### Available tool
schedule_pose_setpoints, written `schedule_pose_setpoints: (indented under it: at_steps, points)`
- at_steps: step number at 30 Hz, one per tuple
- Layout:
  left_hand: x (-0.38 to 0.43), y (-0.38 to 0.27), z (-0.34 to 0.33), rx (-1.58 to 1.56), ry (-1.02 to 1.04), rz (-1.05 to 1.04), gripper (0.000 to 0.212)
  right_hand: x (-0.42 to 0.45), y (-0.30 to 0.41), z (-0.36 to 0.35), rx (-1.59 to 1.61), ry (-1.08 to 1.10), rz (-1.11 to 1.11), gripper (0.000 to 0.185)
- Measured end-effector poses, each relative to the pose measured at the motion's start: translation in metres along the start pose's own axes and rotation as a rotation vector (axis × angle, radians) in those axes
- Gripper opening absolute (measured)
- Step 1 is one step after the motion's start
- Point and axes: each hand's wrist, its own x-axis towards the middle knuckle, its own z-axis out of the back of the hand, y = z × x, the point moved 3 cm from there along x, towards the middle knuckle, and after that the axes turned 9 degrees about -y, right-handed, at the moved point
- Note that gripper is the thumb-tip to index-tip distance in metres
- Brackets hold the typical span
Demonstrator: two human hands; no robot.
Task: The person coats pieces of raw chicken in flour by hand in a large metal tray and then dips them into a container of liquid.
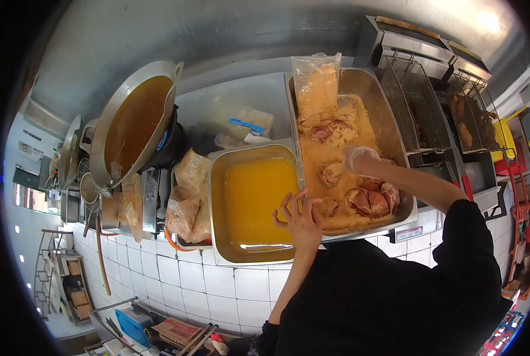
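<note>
My left hand (301, 219) is held over the rims where two metal pans meet, its fingers spread and nothing in it. Under its fingertips is the pan (218, 191) of yellow liquid (260, 196). My right hand (364, 160) reaches down into the larger steel pan (374, 95), which holds orange breading (311, 162). Clear plastic surrounds that hand; whether it is a glove or a cup, I cannot tell, and the fingers are hidden. Raw meat pieces (372, 198) lie in the breading near it, with a coated piece (331, 173) and another reddish piece (322, 132) further left.
A large wok (98, 142) of brown oil stands over a lit burner (162, 140) at left. Bags of breading (187, 200) sit beside the yellow pan, and another bag (317, 84) stands in the breading pan. Wire fryer baskets (414, 102) with red handles (466, 188) are at right.
</note>
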Motion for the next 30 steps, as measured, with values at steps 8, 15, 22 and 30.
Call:
schedule_pose_setpoints:
  at_steps: [8, 15, 22, 30]
  points:
    - [0.001, 0.000, -0.002, -0.017, 0.006, 0.014, 0.027, -0.020, 0.046, -0.011, -0.521, 0.093, 0.519, 0.027]
    - [0.001, -0.001, 0.000, -0.002, -0.006, 0.017, 0.025, 0.014, 0.026, -0.015, -0.187, 0.207, 0.387, 0.027]
    - [0.001, -0.002, 0.000, 0.008, -0.014, 0.008, 0.030, 0.011, 0.030, -0.003, -0.073, 0.250, 0.332, 0.034]
    - [0.003, -0.003, 0.000, 0.012, -0.006, 0.009, 0.030, 0.014, 0.042, -0.037, 0.163, -0.135, 0.098, 0.037]
